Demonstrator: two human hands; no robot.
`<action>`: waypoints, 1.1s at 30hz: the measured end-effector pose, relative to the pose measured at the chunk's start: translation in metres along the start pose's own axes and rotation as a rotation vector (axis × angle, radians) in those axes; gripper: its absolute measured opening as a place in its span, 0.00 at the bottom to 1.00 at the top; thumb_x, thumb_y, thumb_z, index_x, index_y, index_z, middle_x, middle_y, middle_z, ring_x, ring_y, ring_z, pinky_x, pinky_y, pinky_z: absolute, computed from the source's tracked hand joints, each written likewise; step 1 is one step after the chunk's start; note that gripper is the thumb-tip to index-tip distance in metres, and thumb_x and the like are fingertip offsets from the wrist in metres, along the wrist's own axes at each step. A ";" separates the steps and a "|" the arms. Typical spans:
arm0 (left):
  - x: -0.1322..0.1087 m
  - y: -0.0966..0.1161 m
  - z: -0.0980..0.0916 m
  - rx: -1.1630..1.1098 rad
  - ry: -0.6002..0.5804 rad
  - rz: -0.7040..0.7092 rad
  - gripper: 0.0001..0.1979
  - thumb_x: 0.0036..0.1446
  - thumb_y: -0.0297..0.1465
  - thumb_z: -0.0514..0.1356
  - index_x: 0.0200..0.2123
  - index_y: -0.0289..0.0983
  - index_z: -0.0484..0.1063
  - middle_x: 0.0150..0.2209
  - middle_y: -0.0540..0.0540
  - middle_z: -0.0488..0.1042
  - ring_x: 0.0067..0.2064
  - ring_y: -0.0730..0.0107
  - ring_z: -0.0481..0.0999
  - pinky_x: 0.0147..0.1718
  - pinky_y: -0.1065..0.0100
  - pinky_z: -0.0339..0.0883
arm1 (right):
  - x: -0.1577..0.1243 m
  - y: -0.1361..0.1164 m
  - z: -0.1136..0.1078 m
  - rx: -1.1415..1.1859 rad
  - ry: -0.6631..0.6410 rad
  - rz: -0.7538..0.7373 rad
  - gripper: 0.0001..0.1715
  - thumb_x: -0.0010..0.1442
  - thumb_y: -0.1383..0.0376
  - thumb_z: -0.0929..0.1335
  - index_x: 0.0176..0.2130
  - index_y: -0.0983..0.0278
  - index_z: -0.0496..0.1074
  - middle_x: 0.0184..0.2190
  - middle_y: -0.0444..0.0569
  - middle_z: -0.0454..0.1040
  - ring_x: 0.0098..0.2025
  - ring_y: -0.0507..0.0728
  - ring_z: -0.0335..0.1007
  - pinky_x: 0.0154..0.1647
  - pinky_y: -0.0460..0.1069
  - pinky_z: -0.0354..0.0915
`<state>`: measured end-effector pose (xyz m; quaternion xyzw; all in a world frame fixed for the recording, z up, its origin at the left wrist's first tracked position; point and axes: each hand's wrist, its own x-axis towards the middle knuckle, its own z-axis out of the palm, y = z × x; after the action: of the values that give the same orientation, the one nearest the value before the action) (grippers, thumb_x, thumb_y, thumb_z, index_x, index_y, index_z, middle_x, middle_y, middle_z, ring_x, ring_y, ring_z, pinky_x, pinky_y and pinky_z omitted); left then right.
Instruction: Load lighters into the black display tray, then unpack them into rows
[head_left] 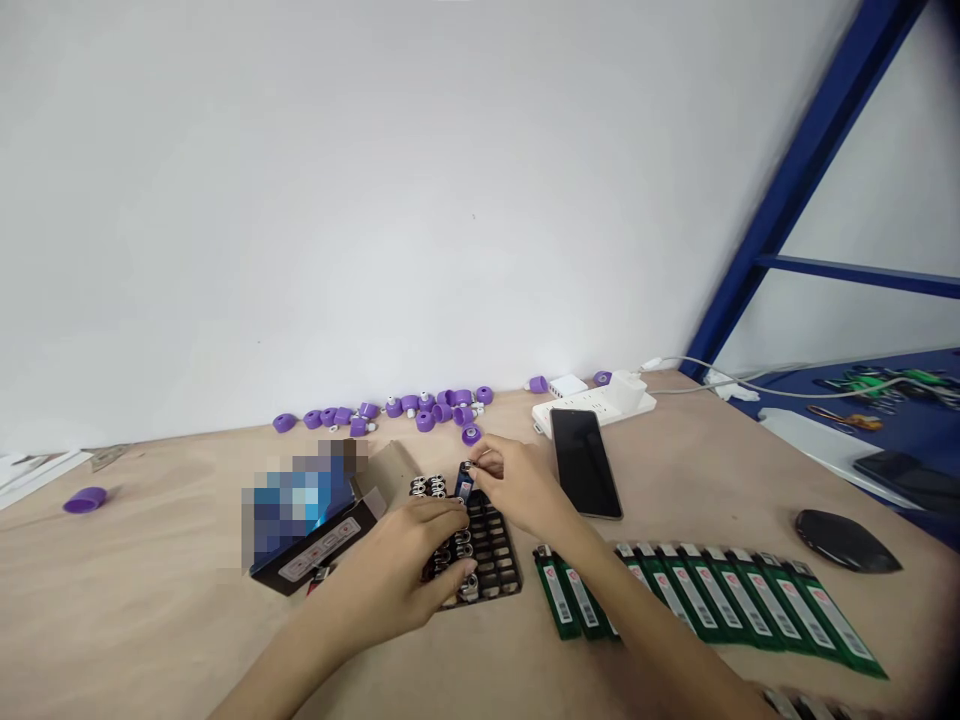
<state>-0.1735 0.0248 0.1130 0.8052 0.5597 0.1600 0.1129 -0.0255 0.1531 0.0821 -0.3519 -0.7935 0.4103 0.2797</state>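
A black gridded tray [496,566] lies on the wooden table, with several metal-topped lighters standing in its far and left cells. My left hand [409,572] rests over the tray's left side, fingers curled onto the lighters there. My right hand [517,485] is above the tray's far end, fingers pinched on the metal top of a blue lighter [464,487] that stands upright. A row of green lighters [720,600] lies flat to the right of the tray, under my right forearm.
An open dark box [330,535] sits left of the tray. A black phone [586,462] and a white power strip [592,405] lie behind my right hand. Purple caps [420,410] are scattered along the wall. A black oval object [846,540] sits at right.
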 end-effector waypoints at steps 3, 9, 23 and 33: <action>-0.001 -0.002 -0.006 -0.038 -0.023 -0.025 0.09 0.66 0.32 0.54 0.46 0.41 0.71 0.47 0.43 0.79 0.48 0.56 0.79 0.43 0.57 0.75 | -0.001 0.002 0.003 -0.003 -0.022 -0.026 0.07 0.60 0.74 0.67 0.37 0.64 0.73 0.33 0.50 0.81 0.37 0.56 0.78 0.36 0.47 0.68; 0.002 -0.004 -0.010 -0.074 -0.020 -0.071 0.11 0.67 0.34 0.54 0.50 0.43 0.72 0.47 0.45 0.80 0.47 0.58 0.80 0.42 0.57 0.76 | -0.004 0.009 0.008 -0.042 -0.064 -0.067 0.09 0.59 0.77 0.68 0.38 0.64 0.74 0.34 0.50 0.79 0.37 0.55 0.77 0.36 0.46 0.65; 0.005 -0.003 -0.011 -0.087 -0.069 -0.098 0.10 0.68 0.35 0.53 0.45 0.44 0.73 0.40 0.48 0.80 0.47 0.58 0.80 0.42 0.58 0.75 | -0.013 -0.004 0.005 -0.193 -0.176 -0.140 0.16 0.59 0.80 0.65 0.35 0.63 0.77 0.30 0.47 0.78 0.32 0.54 0.73 0.32 0.45 0.60; 0.000 -0.004 -0.010 -0.055 0.061 -0.130 0.14 0.67 0.36 0.53 0.52 0.39 0.70 0.50 0.41 0.78 0.50 0.57 0.78 0.48 0.54 0.75 | -0.026 -0.042 -0.050 -0.226 0.003 -0.208 0.21 0.68 0.69 0.62 0.56 0.60 0.74 0.49 0.54 0.79 0.50 0.62 0.75 0.48 0.56 0.68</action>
<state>-0.1809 0.0266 0.1206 0.7584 0.6096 0.1922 0.1278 0.0122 0.1378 0.1391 -0.2975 -0.8663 0.2868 0.2805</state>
